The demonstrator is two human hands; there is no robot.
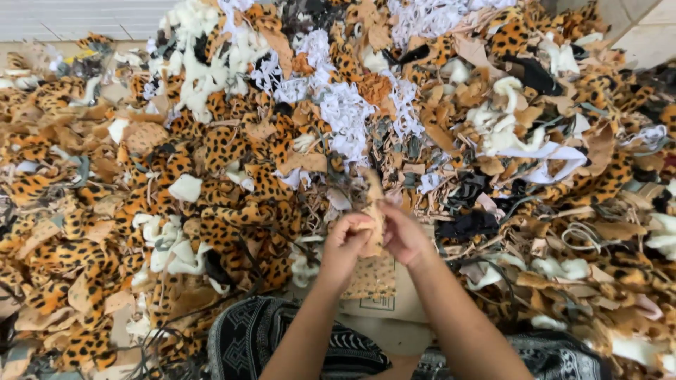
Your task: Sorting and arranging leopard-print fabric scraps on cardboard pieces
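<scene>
Both hands gripping one tan fabric scrap above a cardboard piece

Left hand (pixel 345 243) and right hand (pixel 403 236) are both closed on a tan fabric scrap (pixel 373 211), held upright between them, just above a pale cardboard piece (pixel 384 306). The cardboard lies flat near the person's lap; a small dark rectangular printed mark sits on its lower middle. A dotted tan swatch (pixel 373 276) rests on the cardboard, directly below the hands. Beyond the cardboard, on all far sides, a heap of leopard-print scraps (pixel 232 176), with white shredded cloth (pixel 345 105) behind it
</scene>
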